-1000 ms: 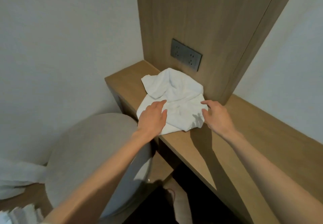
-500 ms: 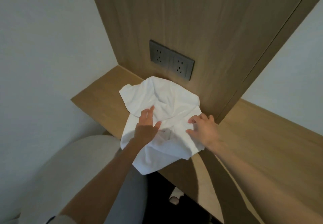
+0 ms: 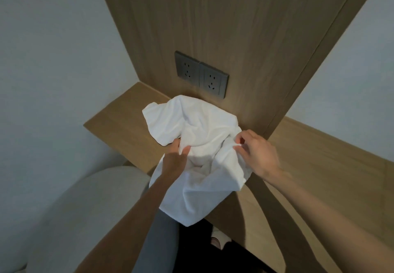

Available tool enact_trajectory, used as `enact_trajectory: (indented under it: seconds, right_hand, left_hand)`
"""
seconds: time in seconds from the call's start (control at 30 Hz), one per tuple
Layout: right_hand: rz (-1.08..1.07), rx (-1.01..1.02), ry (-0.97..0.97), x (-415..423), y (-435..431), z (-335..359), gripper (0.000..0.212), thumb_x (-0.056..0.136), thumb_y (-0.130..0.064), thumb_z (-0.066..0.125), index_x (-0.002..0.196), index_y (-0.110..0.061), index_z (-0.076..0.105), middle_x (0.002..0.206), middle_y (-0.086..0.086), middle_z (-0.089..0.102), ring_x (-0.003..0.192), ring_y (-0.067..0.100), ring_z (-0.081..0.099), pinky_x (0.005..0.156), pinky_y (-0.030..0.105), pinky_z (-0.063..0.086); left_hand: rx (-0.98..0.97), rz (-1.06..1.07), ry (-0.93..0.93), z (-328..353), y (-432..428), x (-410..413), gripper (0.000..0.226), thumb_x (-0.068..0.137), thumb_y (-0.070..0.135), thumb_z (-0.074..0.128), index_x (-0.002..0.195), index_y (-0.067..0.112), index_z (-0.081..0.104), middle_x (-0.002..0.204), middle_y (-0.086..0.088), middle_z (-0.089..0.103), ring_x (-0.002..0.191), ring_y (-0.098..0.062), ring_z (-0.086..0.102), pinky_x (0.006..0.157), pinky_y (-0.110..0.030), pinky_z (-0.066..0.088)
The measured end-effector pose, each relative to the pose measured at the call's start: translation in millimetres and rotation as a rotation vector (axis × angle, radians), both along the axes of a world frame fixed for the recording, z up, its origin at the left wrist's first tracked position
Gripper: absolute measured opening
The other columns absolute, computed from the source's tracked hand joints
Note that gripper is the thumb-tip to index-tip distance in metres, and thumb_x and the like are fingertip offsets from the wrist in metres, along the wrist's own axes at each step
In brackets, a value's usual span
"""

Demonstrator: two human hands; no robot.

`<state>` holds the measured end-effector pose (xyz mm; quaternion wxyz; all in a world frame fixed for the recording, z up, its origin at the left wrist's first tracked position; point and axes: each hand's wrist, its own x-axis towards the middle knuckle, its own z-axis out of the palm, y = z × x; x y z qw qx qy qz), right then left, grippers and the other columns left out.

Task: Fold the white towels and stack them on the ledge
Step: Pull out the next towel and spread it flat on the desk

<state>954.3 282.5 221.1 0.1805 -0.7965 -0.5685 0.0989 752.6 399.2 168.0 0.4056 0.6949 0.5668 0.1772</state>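
- The white towel (image 3: 191, 127) lies crumpled on the ledge (image 3: 119, 123) directly below the socket plate (image 3: 201, 74). Its far edge is bunched against the wooden panel (image 3: 234, 38) that carries the plate, and its near part hangs over the ledge's front edge.
- Your left hand (image 3: 174, 157), below and a little left of the socket plate, grips a bunch of cloth, with the fingers buried in it and the thumb on top.
- Your right hand (image 3: 258, 153), below and to the right of the socket plate, pinches a fold at the towel's right edge between thumb and forefinger. The other fingers are loosely spread.
- This looks like the opening-out step, before any fold. No folded towel shows on the ledge.
- Next you probably need to find two corners and draw them apart so the cloth lies flat below the socket plate.
- Watch the hanging part, because its weight could drag the limp cloth off the ledge if you loosen both holds together.
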Motion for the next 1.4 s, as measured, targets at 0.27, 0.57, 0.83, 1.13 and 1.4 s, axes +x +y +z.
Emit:
enact_trajectory:
  seconds: [0.27,0.57,0.83,1.13,1.4]
  right_hand:
    - [-0.079,0.229,0.012,25.4,-57.9,35.7,0.007,0.094,-0.03,0.054,0.095,-0.024,0.051,0.095,-0.006,0.055,0.075,0.013,0.056,0.064,0.037,0.054]
    - [-0.268,0.412,0.038,79.8,-192.2,57.0,0.006,0.094,-0.025,0.052,0.091,-0.022,0.048,0.091,-0.007,0.051,0.071,0.014,0.052,0.057,0.027,0.041]
    - [-0.56,0.293,0.065,140.5,-294.5,61.3,0.008,0.093,-0.017,0.052,0.097,-0.013,0.057,0.104,0.005,0.058,0.094,0.026,0.055,0.083,0.041,0.046]
    - [-0.413,-0.095,0.221,149.6,-347.1,2.6,0.036,0.09,-0.022,0.061,0.126,-0.02,0.057,0.137,0.006,0.05,0.128,0.027,0.041,0.105,0.039,0.033]
    - [-0.301,-0.657,0.207,118.0,-348.0,-38.3,0.055,0.094,-0.042,0.045,0.144,-0.04,0.024,0.149,-0.003,0.027,0.135,0.033,0.017,0.105,0.061,0.022]
  left_hand:
    - [-0.175,0.114,-0.24,29.5,-76.8,13.9,0.034,0.1,0.034,0.043,0.116,0.008,0.058,0.105,-0.004,0.064,0.097,-0.02,0.06,0.086,-0.027,0.046]
    - [-0.325,0.197,-0.391,41.5,-202.3,79.0,0.038,0.092,0.036,0.059,0.112,0.007,0.047,0.097,-0.006,0.056,0.088,-0.022,0.056,0.075,-0.037,0.048]
    - [-0.283,-0.133,-0.129,30.4,-288.4,145.6,0.051,0.094,0.034,0.056,0.137,0.011,0.041,0.136,-0.009,0.049,0.113,-0.024,0.053,0.086,-0.036,0.053]
    - [-0.337,-0.275,0.038,-1.2,-292.7,152.0,0.077,0.095,0.031,0.057,0.152,0.006,0.011,0.157,-0.009,0.02,0.143,-0.027,0.023,0.114,-0.04,0.027]
    - [-0.316,-0.513,0.177,-16.4,-289.6,162.2,0.067,0.089,0.026,0.063,0.145,0.015,0.028,0.088,0.002,0.056,0.083,-0.014,0.055,0.076,-0.028,0.044]
